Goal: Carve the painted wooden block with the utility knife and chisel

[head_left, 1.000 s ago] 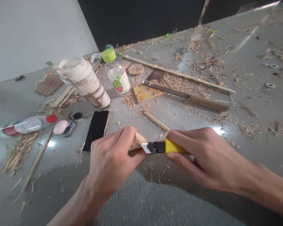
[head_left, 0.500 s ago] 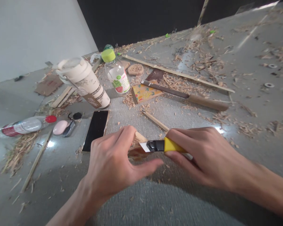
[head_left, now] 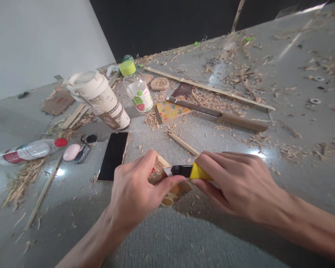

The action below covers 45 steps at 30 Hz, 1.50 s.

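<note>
My left hand (head_left: 136, 182) is closed around a small wooden piece (head_left: 175, 194) with a coloured pattern on its face; fingers and thumb hide part of it. In my right hand (head_left: 237, 182) is a yellow and black utility knife (head_left: 184, 171), its short blade pointing left against the wood's edge. The left thumb lies along the knife's near side, close to the blade and seemingly touching it. Just beyond the knife, a pencil (head_left: 182, 143) rests on the grey mat, its rear end hidden by my right hand.
A phone (head_left: 113, 156) lies left of my hands. Behind stand a cream tumbler (head_left: 100, 98) and a green-capped bottle (head_left: 139, 93). A wooden-handled long blade (head_left: 194, 107) lies across a patterned wooden block (head_left: 171, 113). Another bottle (head_left: 36, 149) lies at left. Wood shavings (head_left: 25, 182) are scattered around.
My left thumb has moved in against the knife. The wooden piece is turned, with more of its patterned face showing below the thumb. The knife has shifted slightly left.
</note>
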{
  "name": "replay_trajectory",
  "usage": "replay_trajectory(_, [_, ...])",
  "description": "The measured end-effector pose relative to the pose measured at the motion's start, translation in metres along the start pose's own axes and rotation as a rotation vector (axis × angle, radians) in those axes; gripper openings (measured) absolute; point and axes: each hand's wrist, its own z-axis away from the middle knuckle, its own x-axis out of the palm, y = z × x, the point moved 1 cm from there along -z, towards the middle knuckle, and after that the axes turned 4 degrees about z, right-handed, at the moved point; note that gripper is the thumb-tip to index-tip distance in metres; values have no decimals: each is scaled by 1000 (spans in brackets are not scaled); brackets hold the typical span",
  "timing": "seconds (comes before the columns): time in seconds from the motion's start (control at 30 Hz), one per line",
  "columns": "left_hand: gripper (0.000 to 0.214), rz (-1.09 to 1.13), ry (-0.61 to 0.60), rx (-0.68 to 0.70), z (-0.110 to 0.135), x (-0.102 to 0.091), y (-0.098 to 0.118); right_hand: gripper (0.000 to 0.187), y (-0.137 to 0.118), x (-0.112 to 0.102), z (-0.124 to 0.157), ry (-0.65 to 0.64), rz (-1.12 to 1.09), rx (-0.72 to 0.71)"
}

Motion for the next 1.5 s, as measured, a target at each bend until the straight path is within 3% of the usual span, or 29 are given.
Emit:
replay_trajectory(0.37, [57, 142, -191, -375, -7, 4, -3, 32, 0, 13, -2, 19, 93, 30])
replay_trajectory(0.67, [59, 334, -307, -578, -7, 5, -10, 32, -5, 16, -2, 17, 88, 44])
replay_trajectory(0.83, [54, 584, -407, -689, -5, 6, -17, 32, 7, 14, -3, 28, 107, 164])
replay_trajectory(1.17, [23, 836, -434, -702, -7, 8, -26, 34, 22, 14, -4, -59, -35, 269])
replay_trajectory(1.5, [20, 933, -417, -702, -6, 7, -24, 39, 20, 20, -1, -127, -76, 280])
